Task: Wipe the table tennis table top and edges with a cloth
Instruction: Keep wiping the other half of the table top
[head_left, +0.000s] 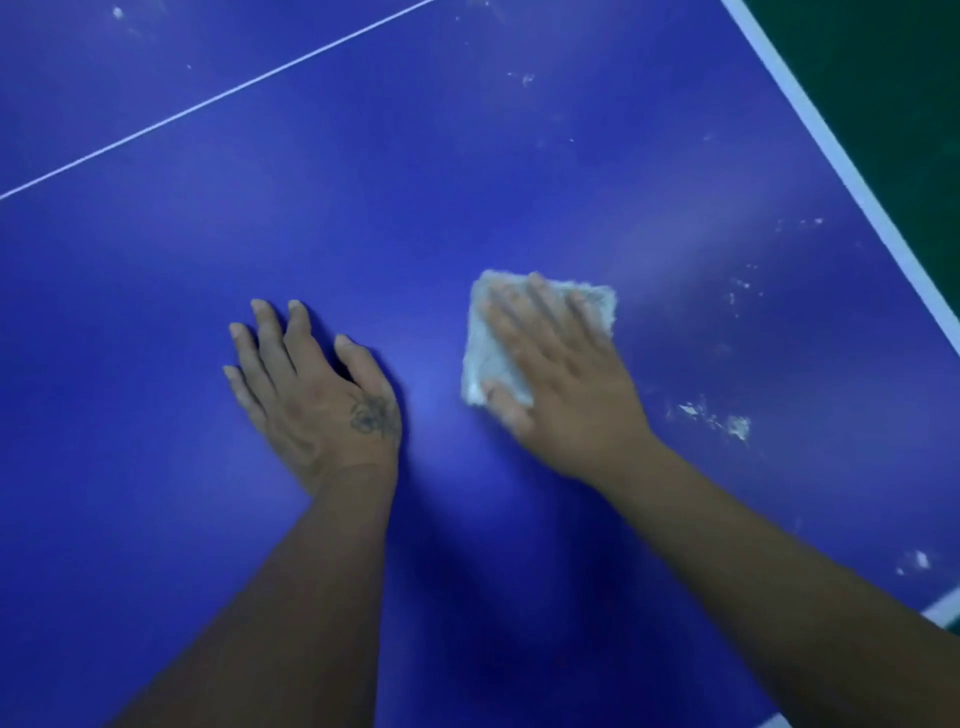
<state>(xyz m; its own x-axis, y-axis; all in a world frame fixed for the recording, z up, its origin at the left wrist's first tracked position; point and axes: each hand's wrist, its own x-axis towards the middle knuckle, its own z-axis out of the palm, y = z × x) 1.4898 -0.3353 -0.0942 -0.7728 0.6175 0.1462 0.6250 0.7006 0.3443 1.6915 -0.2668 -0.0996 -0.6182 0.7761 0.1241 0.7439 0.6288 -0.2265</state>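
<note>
The blue table tennis table top (415, 197) fills the view. A folded whitish cloth (485, 358) lies flat on it right of centre. My right hand (566, 379) presses on the cloth with straight, spread fingers and covers most of it. My left hand (317, 389) rests flat on the bare blue surface to the left of the cloth, fingers straight, a small gap between the two hands. Whitish dirt specks (727, 423) lie on the table to the right of my right hand.
The white side line (841, 161) marks the table's right edge, with dark green floor (893, 67) beyond it. A thin white centre line (208, 101) crosses the upper left. More pale specks (743, 288) sit near the right edge and at the lower right (919, 560).
</note>
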